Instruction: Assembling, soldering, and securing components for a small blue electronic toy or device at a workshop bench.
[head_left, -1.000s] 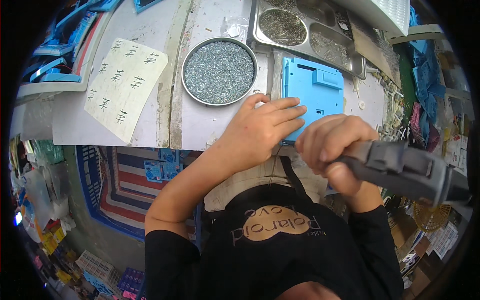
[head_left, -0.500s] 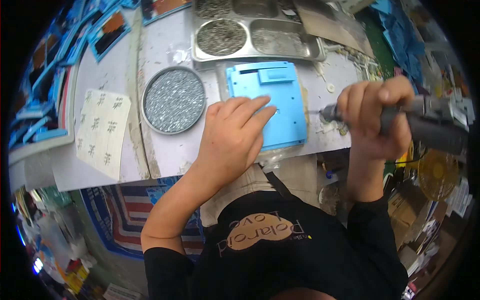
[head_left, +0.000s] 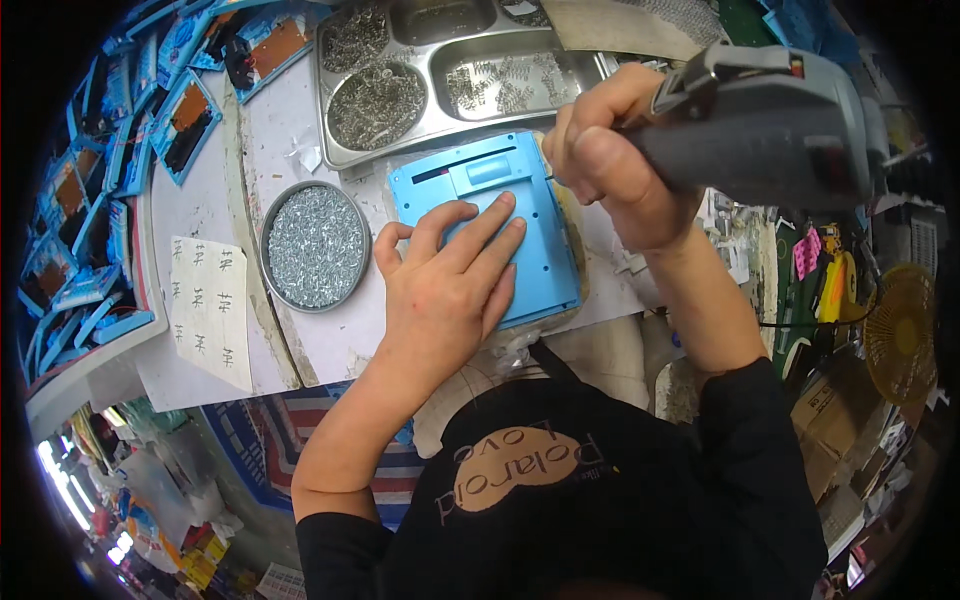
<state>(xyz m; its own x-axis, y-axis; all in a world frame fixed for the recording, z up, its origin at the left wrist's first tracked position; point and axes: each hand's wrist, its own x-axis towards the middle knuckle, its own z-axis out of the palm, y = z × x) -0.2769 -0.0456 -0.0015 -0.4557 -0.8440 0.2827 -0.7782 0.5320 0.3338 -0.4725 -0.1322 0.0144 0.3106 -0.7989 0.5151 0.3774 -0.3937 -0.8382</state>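
Observation:
A light-blue plastic casing lies flat on a padded, plastic-wrapped support at the table's front edge. It has a long slot, a raised rectangular part and several small holes. My left hand rests on its left part, fingers spread and palm down. My right hand grips a dark grey electric screwdriver over the casing's upper right corner. The tool's body leans away to the right, and my fingers hide its tip, so contact with the casing cannot be seen. Left of the casing, a round dish holds small silvery screws.
A compartmented metal tray of small metal parts stands behind the casing, a cardboard piece beside it. Blue casings with dark and brown insides pile up at left. Marked paper lies nearby. Below right is a yellow fan.
My right hand has brought the screwdriver leftward and up, from beside the casing to over its upper right corner. My left hand stays on the casing, its fingers more spread. The view has shifted.

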